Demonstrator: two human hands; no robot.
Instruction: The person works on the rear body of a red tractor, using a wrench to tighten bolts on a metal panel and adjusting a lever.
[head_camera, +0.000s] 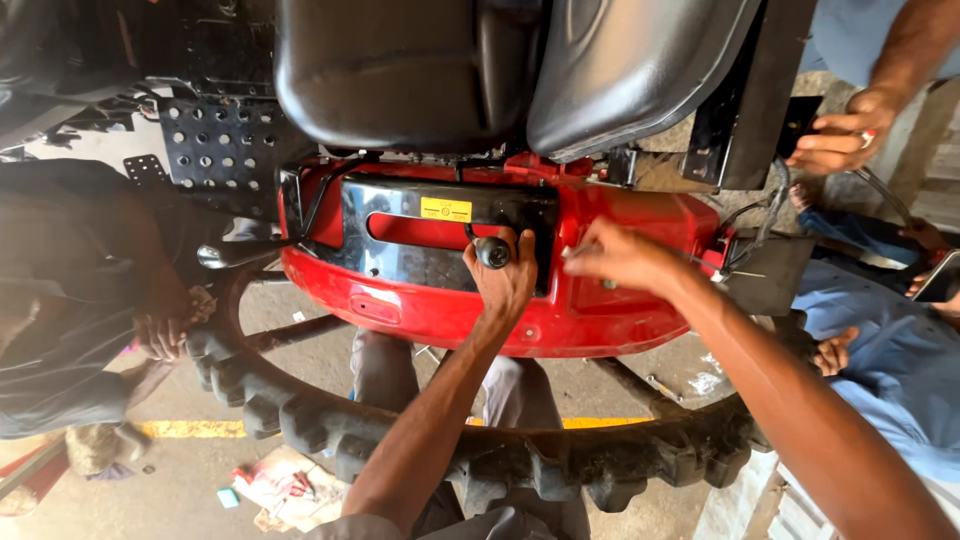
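Observation:
My left hand (505, 282) is closed around a black round knob (492, 252) on a lever that sticks out of a glossy black panel (400, 225) on a red tractor fender (600, 310). Just to its right, my right hand (622, 256) rests on the red fender with fingertips pinched together on something small and pale that I cannot make out. A black seat (400, 70) hangs over the panel. A small yellow label (446, 209) sits on the panel above the slot.
A big lugged black tyre (520, 455) curves below the fender. A person in grey stands at the left, hand (160, 335) on the tyre. Another person's hand (838, 140) holds black cables at upper right. A person in blue (890, 350) sits at the right. Rags (290, 490) lie on the floor.

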